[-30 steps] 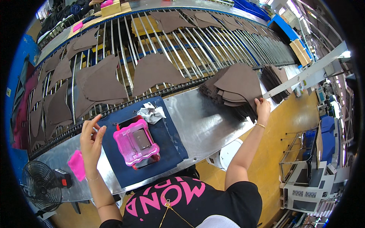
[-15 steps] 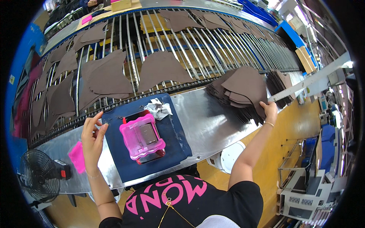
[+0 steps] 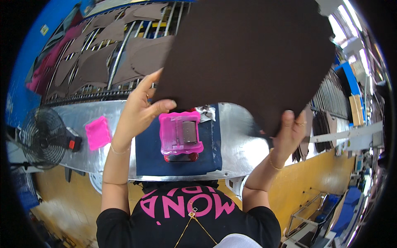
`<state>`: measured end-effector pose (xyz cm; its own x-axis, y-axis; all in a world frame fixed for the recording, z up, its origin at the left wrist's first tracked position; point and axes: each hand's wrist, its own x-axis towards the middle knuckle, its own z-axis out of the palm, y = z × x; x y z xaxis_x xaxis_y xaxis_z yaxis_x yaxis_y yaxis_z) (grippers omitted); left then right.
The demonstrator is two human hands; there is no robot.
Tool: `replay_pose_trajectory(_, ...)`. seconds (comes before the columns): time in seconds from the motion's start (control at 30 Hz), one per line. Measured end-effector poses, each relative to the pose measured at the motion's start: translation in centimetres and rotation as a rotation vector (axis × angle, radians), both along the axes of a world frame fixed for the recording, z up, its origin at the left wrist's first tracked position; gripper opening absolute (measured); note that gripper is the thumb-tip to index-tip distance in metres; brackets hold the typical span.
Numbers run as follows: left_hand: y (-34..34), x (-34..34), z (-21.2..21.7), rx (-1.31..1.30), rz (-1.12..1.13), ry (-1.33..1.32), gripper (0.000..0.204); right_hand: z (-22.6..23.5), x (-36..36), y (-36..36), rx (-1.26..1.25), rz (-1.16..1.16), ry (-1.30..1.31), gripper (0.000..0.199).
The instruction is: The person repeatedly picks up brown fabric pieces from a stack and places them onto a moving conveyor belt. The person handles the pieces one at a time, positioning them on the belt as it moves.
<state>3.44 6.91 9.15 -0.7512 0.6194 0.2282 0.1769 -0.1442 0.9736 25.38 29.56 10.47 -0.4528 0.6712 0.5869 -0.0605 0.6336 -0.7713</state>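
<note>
A large dark brown cut panel (image 3: 248,53), smooth like fabric or thin sheet, is held up in front of me and fills the upper middle of the view. My left hand (image 3: 138,105) grips its left edge, thumb and fingers on either side. At its lower right corner my right hand (image 3: 291,134) is closed on it, the thumb on the near face. Below the panel sits a pink scalloped-edged plastic box (image 3: 167,134) with a grey-brown block or roller inside, on a red base. It rests on a dark blue sheet (image 3: 178,168).
A shiny metal table (image 3: 235,153) runs across. At its left stand a black fan (image 3: 44,138) and a pink scalloped piece (image 3: 98,133). Crumpled white paper (image 3: 206,113) lies behind the box. More brown panels (image 3: 97,68) lie on the bar rack beyond; others hang at the right.
My right hand has lifted a panel from the pile on the right and brought it up in front of me. The left hand, open before, now holds its left edge. My view has shifted.
</note>
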Motion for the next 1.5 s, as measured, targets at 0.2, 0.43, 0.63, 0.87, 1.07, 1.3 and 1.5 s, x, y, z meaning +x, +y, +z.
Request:
replay_pose_trajectory(0.2,-8.7,-4.0,2.4,-0.181,0.212,0.131,0.011,-1.3,-6.1,-5.8,-0.014,0.465,-0.313,0.025)
replay_pose_trajectory(0.43,-14.4,-4.5,3.0,-0.240,0.304,0.240,0.008,-5.8,-8.5,-7.5,0.161,0.550,-0.262,0.012)
replay_pose_trajectory(0.63,-13.3,-2.7,0.8,-0.393,0.157,0.089,0.006,-6.2,-5.7,-5.2,0.278,0.476,-0.396,0.014)
replay_pose_trajectory(0.87,-6.2,-0.9,-2.9,-0.495,-0.062,0.516,0.008,-9.3,2.0,-1.2,0.155,0.283,-0.587,0.014)
replay_pose_trajectory(1.07,0.3,1.8,-2.9,-0.429,-0.256,0.773,0.010,-7.4,11.2,3.4,-0.171,0.079,-0.746,0.008)
replay_pose_trajectory(1.3,6.9,2.8,-1.6,-0.281,-0.329,0.897,0.009,0.2,13.0,3.6,-0.119,-0.151,-0.316,0.016)
replay_pose_trajectory(1.5,5.7,-3.0,2.0,-0.147,0.217,0.796,0.031,-1.0,2.6,6.7,-0.406,-0.002,0.026,0.018)
